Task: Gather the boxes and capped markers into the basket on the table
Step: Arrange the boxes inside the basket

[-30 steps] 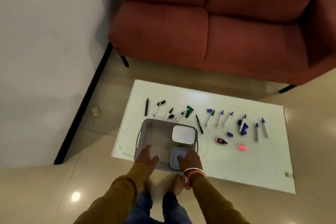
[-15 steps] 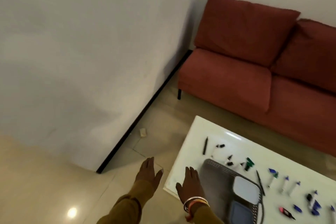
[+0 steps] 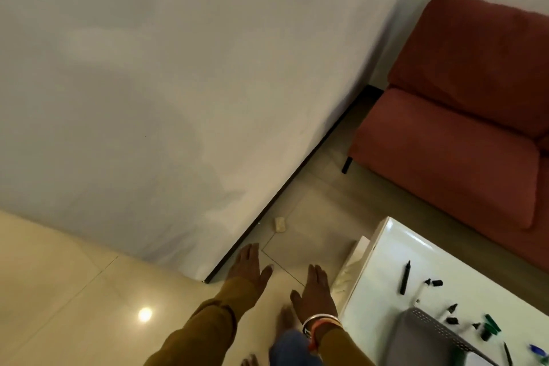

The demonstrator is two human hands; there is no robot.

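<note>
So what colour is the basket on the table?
Grey, with a perforated rim; the basket shows at the lower right of the head view.

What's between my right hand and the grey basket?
Only the bare white table corner in the head view; the right hand hovers over the floor, left of the grey basket.

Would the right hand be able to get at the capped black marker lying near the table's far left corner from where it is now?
Probably yes. The right hand is open, empty and just off the table's left edge; the bare tabletop between it and the black marker holds nothing in the way, and the basket sits nearer the person.
</note>
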